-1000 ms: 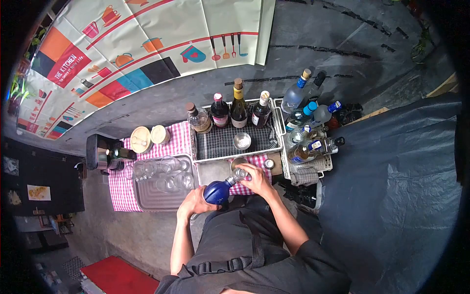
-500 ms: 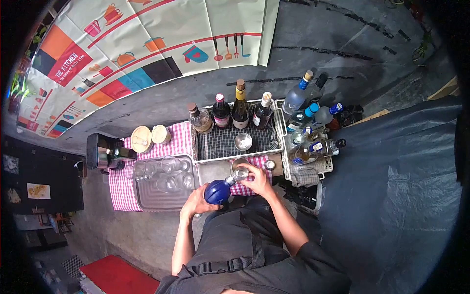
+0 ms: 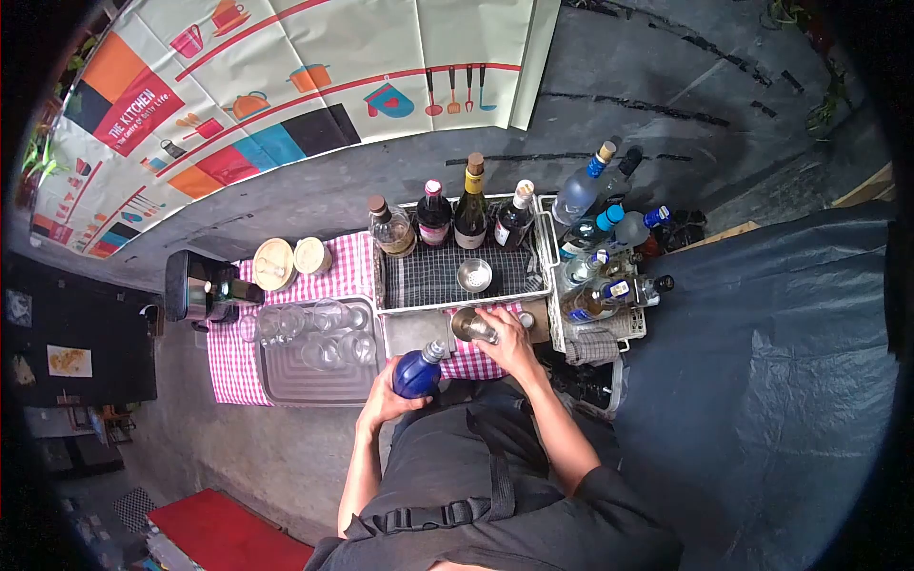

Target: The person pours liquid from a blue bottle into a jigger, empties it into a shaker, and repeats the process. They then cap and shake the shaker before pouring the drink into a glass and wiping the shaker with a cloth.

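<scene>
My left hand [image 3: 384,400] is wrapped round a dark blue bottle [image 3: 416,375], which leans with its metal-looking pourer up and to the right. In my right hand [image 3: 510,344] is a small metal jigger [image 3: 484,331], tipped toward the left over the mouth of a metal shaker tin [image 3: 464,321]. Whether liquid is running out of the jigger is too small to tell. The tin stands on the red-and-white checked cloth [image 3: 466,366], partly covered by the jigger and my fingers. Just right of my fingers is a small round metal item [image 3: 526,321].
Behind the tin, a white wire basket [image 3: 381,297] holds several bottles and a strainer [image 3: 474,276] on a dark checked cloth. More bottles crowd a rack [image 3: 609,347] on the right. Upturned-looking glasses [image 3: 328,350] occupy the grey tray [image 3: 286,388] to the left.
The bottle has swung more upright, its pourer moving away from the jigger. My right hand has shifted right and tilted the jigger over the tin.
</scene>
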`<move>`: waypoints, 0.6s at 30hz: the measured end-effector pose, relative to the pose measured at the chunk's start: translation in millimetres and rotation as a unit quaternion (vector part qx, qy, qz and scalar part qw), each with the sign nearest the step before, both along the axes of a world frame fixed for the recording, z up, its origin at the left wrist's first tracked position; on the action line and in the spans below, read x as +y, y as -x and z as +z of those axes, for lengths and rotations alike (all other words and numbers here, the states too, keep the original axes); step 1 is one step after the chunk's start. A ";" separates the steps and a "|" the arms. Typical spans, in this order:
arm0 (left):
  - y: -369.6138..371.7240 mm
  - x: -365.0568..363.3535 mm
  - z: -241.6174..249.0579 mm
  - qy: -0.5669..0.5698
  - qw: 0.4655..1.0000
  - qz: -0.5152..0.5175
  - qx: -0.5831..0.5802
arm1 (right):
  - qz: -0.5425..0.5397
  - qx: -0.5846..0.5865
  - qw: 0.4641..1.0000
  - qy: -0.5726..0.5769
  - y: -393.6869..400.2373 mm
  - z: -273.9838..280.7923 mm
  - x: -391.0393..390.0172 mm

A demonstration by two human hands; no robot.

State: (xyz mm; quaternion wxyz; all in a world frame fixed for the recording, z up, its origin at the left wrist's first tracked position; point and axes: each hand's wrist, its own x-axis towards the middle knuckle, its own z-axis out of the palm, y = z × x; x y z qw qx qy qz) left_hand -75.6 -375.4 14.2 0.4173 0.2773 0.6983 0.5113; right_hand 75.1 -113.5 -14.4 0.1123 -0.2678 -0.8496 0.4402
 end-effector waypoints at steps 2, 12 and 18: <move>-0.3 -4.5 -7.3 0.004 1.000 0.007 0.000 | 0.025 -0.037 0.998 -0.031 5.2 5.2 -0.1; 0.3 -2.4 1.2 0.021 1.000 0.009 0.004 | 0.056 -0.064 0.995 -0.048 12.7 21.6 1.7; 2.7 13.1 29.3 0.095 0.992 -0.017 0.076 | 0.068 0.042 0.995 0.055 9.4 36.2 -2.1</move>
